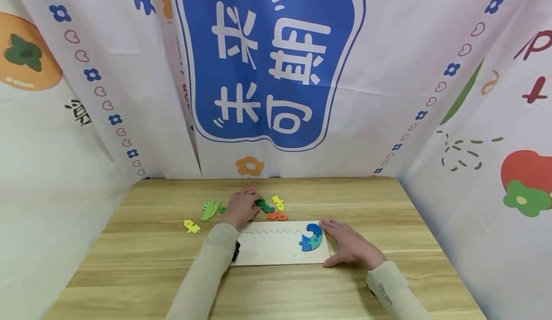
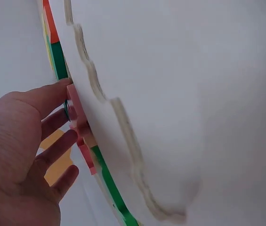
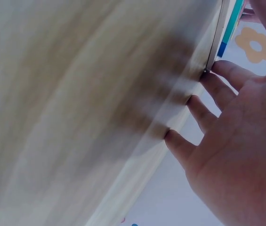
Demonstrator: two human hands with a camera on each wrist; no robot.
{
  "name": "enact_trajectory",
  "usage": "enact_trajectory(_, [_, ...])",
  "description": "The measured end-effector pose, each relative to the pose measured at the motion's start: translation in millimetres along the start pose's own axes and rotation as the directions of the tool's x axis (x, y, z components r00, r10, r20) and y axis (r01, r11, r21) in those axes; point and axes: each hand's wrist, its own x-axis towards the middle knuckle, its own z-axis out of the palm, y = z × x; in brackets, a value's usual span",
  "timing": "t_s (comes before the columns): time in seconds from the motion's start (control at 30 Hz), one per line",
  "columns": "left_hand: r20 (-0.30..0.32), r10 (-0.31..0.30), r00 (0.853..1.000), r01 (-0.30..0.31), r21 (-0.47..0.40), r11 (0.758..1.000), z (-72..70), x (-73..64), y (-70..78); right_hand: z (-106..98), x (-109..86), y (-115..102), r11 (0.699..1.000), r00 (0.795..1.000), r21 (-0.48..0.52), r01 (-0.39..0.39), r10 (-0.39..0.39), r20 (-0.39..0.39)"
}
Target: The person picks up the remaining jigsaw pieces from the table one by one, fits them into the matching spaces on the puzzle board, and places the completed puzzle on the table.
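Observation:
In the head view, my left hand reaches over loose puzzle pieces behind a pale wooden puzzle board. The left wrist view shows the thumb and fingertips around a pink puzzle piece, with the index fingertip partly hidden behind it. Beside this hand lies a dark green piece. At the board's right end, blue and teal pieces form a curved tail. My right hand rests there with straight, spread fingers; the thumb is at the near corner and the fingertips at the far corner.
A light green crocodile-head piece and a yellow piece lie left of my left hand. An orange piece sits just behind the board, with another yellow piece farther back. Printed cloth hangs behind the wooden table.

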Motion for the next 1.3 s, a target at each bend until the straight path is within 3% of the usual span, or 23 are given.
enact_trajectory(0.33, [-0.027,-0.049,0.998,0.047,-0.073,0.996,-0.9,-1.5,-1.0,-2,-1.8,-3,1.000,1.000,0.011,0.000,0.000,-0.004])
enact_trajectory(0.57, [-0.041,-0.049,0.998,0.038,-0.234,0.971,4.7,1.3,-12.4,-2,-2.7,-3,1.000,1.000,0.016,0.001,-0.001,-0.003])
enact_trajectory(0.67, [-0.008,-0.066,0.998,0.058,-0.386,0.920,4.4,1.1,-17.6,-2,-2.6,-3,1.000,1.000,0.020,0.000,0.000,-0.003])
enact_trajectory(0.8, [0.070,-0.116,0.991,0.136,-0.567,0.812,2.3,1.0,-20.4,-1,-1.8,-2,1.000,1.000,0.017,-0.001,0.001,-0.003])
enact_trajectory(0.87, [0.093,-0.119,0.989,0.151,-0.587,0.796,2.3,1.5,-19.7,0,-1.3,-1,1.000,1.000,0.018,-0.004,0.004,-0.003])
enact_trajectory(1.1, [0.038,-0.082,0.996,0.090,-0.526,0.846,8.9,5.5,-14.4,0,-0.4,1,1.000,1.000,0.024,-0.005,0.005,0.000])
enact_trajectory(1.3, [0.014,-0.110,0.994,0.102,-0.504,0.858,17.0,11.2,-15.0,0,0.1,0,1.000,1.000,0.027,-0.005,0.005,0.000])
